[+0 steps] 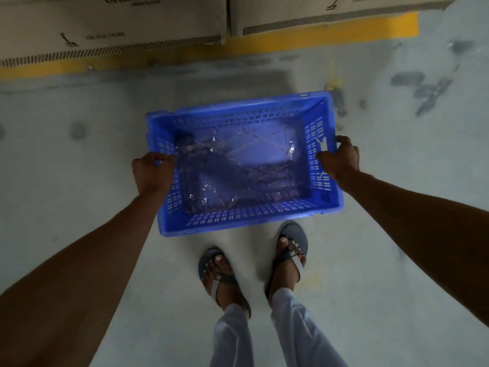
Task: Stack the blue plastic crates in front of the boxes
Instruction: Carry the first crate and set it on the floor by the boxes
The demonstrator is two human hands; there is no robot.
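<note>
From my remote view, the grey concrete floor [79, 181] fills the frame. Two cardboard boxes [113, 25] lie along the top edge, beyond the blue crate [238, 221], with a yellow floor stripe [291, 41] running just below them, between boxes and crate. The crate sits centre frame, well apart from the boxes, open side up, its walls slotted; I cannot tell whether it touches the floor. Crumpled clear plastic film [238, 165] lies inside on its bottom. Nearer me than the crate are two feet in dark sandals [219, 276]. The left hand [153, 170] grips the crate's left rim, fingers curled over it; the right hand [340, 160] grips the right rim likewise.
</note>
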